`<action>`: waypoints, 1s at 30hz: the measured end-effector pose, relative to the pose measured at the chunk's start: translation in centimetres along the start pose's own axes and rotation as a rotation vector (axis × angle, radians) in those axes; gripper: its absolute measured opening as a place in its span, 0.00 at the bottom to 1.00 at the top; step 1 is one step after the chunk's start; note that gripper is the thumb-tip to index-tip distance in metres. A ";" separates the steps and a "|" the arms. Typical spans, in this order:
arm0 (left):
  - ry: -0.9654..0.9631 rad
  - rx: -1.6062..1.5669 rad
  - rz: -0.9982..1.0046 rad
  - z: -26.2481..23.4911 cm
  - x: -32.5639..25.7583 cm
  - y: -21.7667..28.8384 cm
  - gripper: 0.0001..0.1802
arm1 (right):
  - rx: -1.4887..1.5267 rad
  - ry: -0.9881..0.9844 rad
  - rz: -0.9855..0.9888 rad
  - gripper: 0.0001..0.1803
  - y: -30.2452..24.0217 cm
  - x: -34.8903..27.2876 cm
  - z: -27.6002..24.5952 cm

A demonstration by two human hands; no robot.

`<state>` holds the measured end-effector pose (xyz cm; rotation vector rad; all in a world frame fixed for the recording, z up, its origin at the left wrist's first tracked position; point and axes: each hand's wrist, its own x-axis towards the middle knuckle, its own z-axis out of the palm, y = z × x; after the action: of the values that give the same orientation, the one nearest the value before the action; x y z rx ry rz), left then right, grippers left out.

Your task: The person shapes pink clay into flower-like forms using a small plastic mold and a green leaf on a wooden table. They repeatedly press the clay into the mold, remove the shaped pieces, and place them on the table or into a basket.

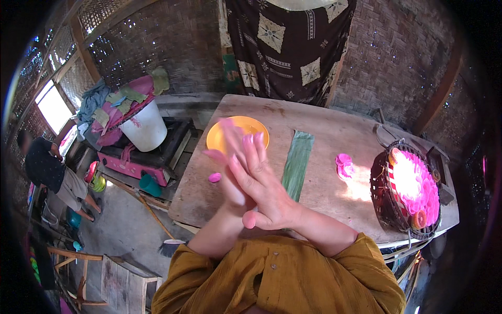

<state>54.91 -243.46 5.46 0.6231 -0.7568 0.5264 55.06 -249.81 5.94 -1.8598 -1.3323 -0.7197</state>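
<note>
Above the wooden table, my two hands press palm to palm. My right hand (269, 191) lies in front with its fingers stretched out and its fingertips stained pink. Behind it, my left hand (234, 186) is partly covered and its fingers are smeared by motion, though they look extended. Whatever may be between the palms is hidden. Just beyond the fingers sits a yellow plate (214, 137). A small pink oval piece (214, 177) rests on the tabletop beside my left hand. To the right of my hands lies a long green leaf strip (297, 165).
Pink, thin round pieces (344, 166) lie on the wooden table (327, 209). A dark woven basket (380, 191) full of bright pink pieces stands at its right end. At left are a white bucket (146, 128) topped with cloths, a broom (157, 217) and another person (49, 167).
</note>
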 end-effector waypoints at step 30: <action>0.098 -0.237 -0.638 -0.8 -3.5 -0.6 0.37 | -0.082 0.173 0.144 0.43 2.9 -1.7 -0.7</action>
<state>53.48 -244.06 2.12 0.5739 -0.4794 -0.1185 57.25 -251.84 4.32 -1.8888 -1.0625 -0.8488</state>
